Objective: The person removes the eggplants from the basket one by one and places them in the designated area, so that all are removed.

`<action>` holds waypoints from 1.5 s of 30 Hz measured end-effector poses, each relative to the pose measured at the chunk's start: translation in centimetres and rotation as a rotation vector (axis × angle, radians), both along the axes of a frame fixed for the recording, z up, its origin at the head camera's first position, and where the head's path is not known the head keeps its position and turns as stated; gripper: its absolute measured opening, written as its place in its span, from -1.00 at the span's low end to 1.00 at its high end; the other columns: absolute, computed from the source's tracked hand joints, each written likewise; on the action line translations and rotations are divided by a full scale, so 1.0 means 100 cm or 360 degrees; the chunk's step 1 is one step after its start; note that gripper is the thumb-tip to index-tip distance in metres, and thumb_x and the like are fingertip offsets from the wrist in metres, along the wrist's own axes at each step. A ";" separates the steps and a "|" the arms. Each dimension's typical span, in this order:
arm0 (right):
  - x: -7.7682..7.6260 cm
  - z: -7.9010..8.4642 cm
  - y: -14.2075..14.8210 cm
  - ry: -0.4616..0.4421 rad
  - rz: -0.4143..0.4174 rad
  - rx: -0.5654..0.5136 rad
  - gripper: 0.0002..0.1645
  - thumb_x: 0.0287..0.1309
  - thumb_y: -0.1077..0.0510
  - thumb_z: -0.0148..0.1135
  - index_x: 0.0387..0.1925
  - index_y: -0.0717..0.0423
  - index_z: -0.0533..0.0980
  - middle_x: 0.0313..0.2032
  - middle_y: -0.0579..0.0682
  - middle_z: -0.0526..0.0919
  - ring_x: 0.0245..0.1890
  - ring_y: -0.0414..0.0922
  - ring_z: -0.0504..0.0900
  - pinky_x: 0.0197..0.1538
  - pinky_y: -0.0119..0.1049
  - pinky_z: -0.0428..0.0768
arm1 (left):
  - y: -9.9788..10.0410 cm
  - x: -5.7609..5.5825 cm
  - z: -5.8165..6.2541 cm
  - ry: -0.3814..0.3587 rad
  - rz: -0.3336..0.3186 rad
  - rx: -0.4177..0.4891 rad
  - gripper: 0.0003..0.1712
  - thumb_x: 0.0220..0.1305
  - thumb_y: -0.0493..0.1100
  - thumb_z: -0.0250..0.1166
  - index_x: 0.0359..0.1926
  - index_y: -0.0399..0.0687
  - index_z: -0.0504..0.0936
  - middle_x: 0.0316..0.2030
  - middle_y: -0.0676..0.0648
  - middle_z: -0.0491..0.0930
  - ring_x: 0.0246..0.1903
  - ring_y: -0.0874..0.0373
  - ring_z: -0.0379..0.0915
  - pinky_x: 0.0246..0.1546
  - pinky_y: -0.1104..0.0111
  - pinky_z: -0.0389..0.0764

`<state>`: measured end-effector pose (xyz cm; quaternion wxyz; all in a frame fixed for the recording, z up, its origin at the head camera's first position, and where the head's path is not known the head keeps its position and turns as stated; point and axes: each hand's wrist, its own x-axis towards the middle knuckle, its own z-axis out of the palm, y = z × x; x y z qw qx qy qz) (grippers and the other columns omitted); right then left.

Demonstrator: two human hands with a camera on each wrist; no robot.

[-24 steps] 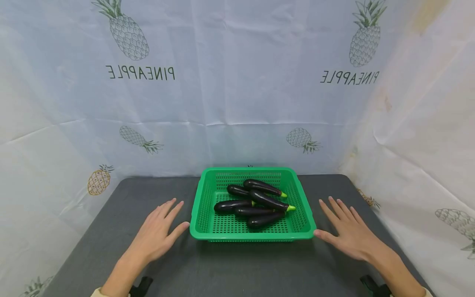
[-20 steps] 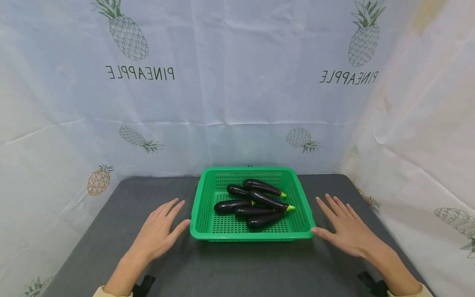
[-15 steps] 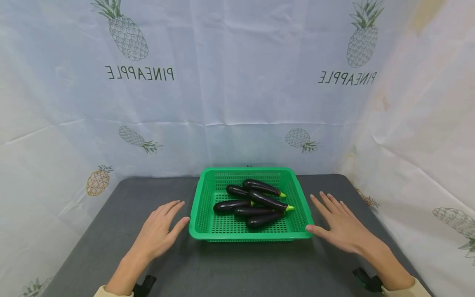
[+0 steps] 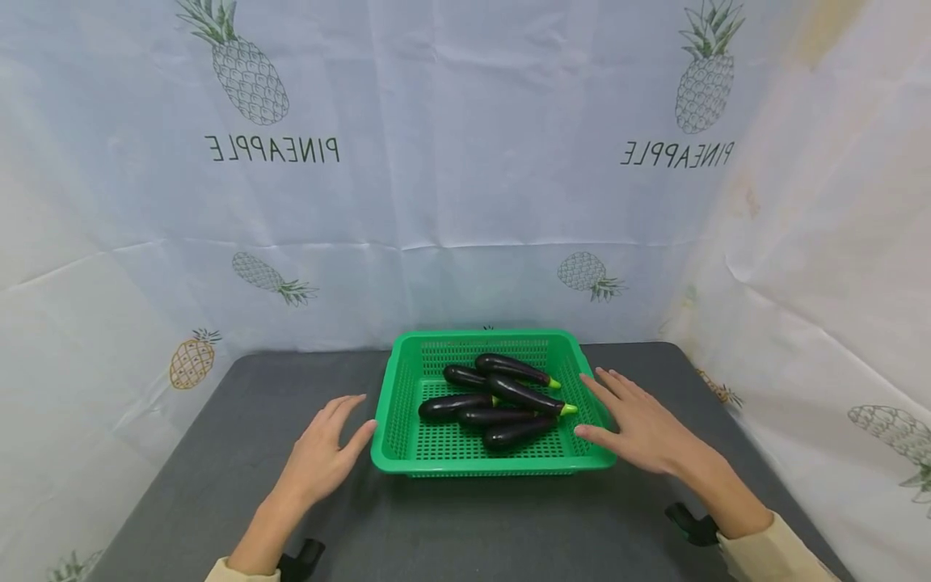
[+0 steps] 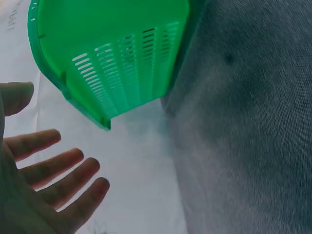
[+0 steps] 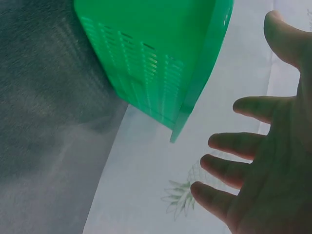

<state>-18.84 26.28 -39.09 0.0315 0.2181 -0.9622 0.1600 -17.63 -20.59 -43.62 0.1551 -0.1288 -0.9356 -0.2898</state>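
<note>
A green plastic basket [image 4: 494,466] with slotted walls stands on the dark table, in the middle of the head view. Several dark purple eggplants [image 4: 524,393] with bright green stem ends lie inside it. My left hand [image 4: 320,454] is beside the basket's left rim, fingers spread and holding nothing; its thumb tip overlaps the rim. Over on the other side, my right hand [image 4: 643,424] has its thumb and index finger above the right rim, the fingers relaxed and apart. Both wrist views show bare fingers near the basket's outer side wall [image 5: 131,63].
The dark grey table [image 4: 465,525] runs around the basket on all sides. Behind it and along both sides hangs a white cloth [image 4: 465,178] printed with pineapples. Each wrist carries a black strap [image 4: 691,525].
My right hand has moved left and slightly forward, from beside the basket to over its right rim. The left hand has shifted slightly right. The eggplants stay where they were.
</note>
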 end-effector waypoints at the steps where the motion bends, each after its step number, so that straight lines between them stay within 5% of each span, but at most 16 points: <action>1: -0.002 0.000 -0.002 -0.0006 0.0007 -0.0003 0.00 0.38 -0.38 0.10 0.58 0.11 0.14 0.54 0.30 0.08 0.50 0.37 0.03 0.36 0.42 0.09 | 0.001 -0.001 0.000 -0.0036 -0.0003 0.0024 -0.35 0.52 0.18 0.15 0.40 -0.14 0.45 0.33 -0.23 0.42 0.30 -0.26 0.35 0.12 -0.27 0.43; 12: -0.023 0.001 -0.021 -0.0036 0.0044 -0.0066 -0.02 0.38 -0.41 0.08 0.58 0.04 0.15 0.54 0.26 0.09 0.49 0.33 0.10 0.30 0.41 0.23 | 0.007 -0.011 -0.011 -0.0277 -0.0160 0.0355 -0.34 0.50 0.10 0.21 0.46 -0.10 0.38 0.33 -0.24 0.40 0.17 -0.18 0.49 0.03 -0.04 0.60; 24: -0.048 0.001 -0.038 -0.0116 0.0032 -0.0120 -0.03 0.36 -0.46 0.04 0.56 0.01 0.21 0.50 0.24 0.19 0.47 0.32 0.17 0.25 0.43 0.29 | 0.016 -0.022 -0.016 -0.0399 -0.0142 0.0586 -0.30 0.51 0.16 0.16 0.50 -0.04 0.31 0.33 -0.22 0.37 0.24 -0.16 0.45 0.16 -0.04 0.53; 39: -0.071 -0.004 -0.053 -0.0267 0.0149 -0.0243 -0.11 0.40 -0.31 0.15 0.52 0.10 0.25 0.45 0.22 0.30 0.43 0.24 0.30 0.29 0.28 0.35 | 0.021 -0.026 -0.023 -0.0560 -0.0215 0.1013 -0.32 0.48 0.04 0.25 0.51 0.04 0.28 0.39 -0.23 0.34 0.28 -0.16 0.42 0.03 0.11 0.60; 45: -0.072 -0.011 -0.053 -0.0323 0.0167 -0.0257 -0.14 0.39 -0.27 0.19 0.51 0.12 0.28 0.42 0.19 0.34 0.36 0.20 0.39 0.25 0.24 0.42 | 0.023 -0.026 -0.027 -0.0589 -0.0214 0.1056 -0.32 0.48 -0.02 0.27 0.51 0.05 0.28 0.37 -0.25 0.38 0.31 -0.15 0.41 0.03 0.19 0.61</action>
